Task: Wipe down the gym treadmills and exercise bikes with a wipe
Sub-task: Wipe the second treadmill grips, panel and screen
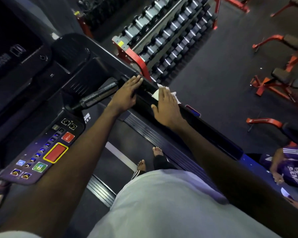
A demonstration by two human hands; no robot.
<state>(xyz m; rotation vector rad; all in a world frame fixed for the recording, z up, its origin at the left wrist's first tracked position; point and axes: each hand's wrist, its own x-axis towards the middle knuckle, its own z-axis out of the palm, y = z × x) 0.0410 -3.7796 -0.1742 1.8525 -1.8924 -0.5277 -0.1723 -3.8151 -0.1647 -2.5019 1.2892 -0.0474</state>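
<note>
I stand on a treadmill and look down at its black right side rail (205, 127). My right hand (167, 107) lies flat on the rail with straight fingers, pressing a white wipe (156, 93) against it; the wipe shows at the fingertips and beside the hand. My left hand (127, 93) rests flat on the same rail, a little further up, with its fingers straight. A short grip bar (100, 94) juts out just left of my left hand. The control panel (46, 152), with a red stop button, is at the lower left.
The treadmill belt (120, 152) and my bare feet are below. A red rack of dumbbells (170, 40) stands beyond the rail. Red weight benches (279, 79) fill the floor on the right. A person in a purple shirt (292, 169) sits at the right edge.
</note>
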